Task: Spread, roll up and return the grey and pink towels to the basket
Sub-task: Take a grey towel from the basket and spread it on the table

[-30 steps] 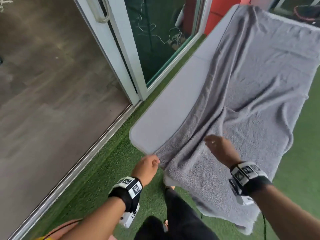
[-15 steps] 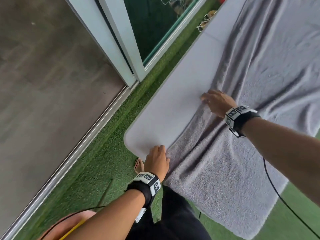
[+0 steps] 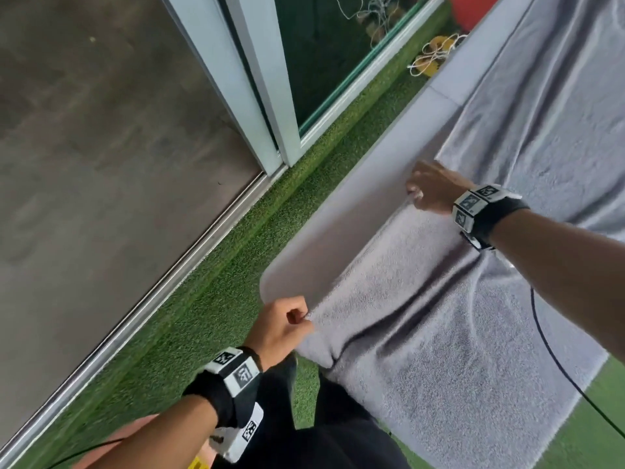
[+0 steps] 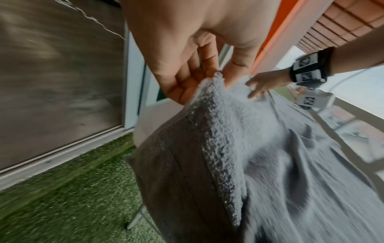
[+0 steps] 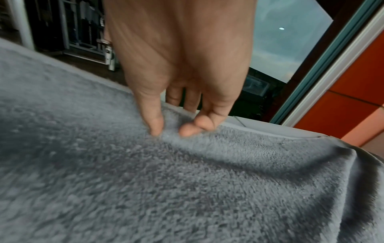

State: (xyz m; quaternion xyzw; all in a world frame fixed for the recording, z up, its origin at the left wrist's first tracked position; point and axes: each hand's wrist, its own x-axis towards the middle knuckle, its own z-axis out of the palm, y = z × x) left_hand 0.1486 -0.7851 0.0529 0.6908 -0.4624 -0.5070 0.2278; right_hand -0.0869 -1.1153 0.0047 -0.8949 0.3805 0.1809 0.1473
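Pinching one grey towel (image 3: pixel 422 319) on one table (image 3: pixel 355 211): left hand (image 3: pixel 280 328) and right hand (image 3: pixel 431 189).

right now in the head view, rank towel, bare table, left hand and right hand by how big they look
1. towel
2. table, bare part
3. left hand and right hand: they look alike, and the left is nearer the camera, so unranked

One grey towel (image 3: pixel 456 316), one table (image 3: pixel 355 238), two hands, two wrist bands.
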